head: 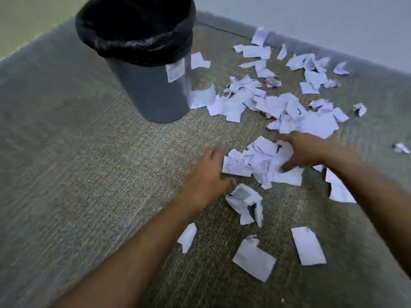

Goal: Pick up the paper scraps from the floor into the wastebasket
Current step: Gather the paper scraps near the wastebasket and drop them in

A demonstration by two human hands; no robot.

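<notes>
A heap of white paper scraps [260, 162] lies on the grey carpet between my hands. My left hand [208, 174] touches the heap's left side, fingers reaching into the scraps. My right hand [303, 151] curls round the heap's right side and grips the paper. A grey wastebasket [153, 90] with a black bag liner [133, 43] stands upright at the upper left, beyond my left hand. Several more scraps [287, 107] are scattered past the heap, toward the wall.
Loose scraps lie near me: a crumpled one [244, 203], flat pieces [308, 245], [253, 260], [188, 236], and one under my right forearm [339, 190]. A pale wall [333, 18] borders the carpet at the top right. Bare carpet [77, 152] extends left.
</notes>
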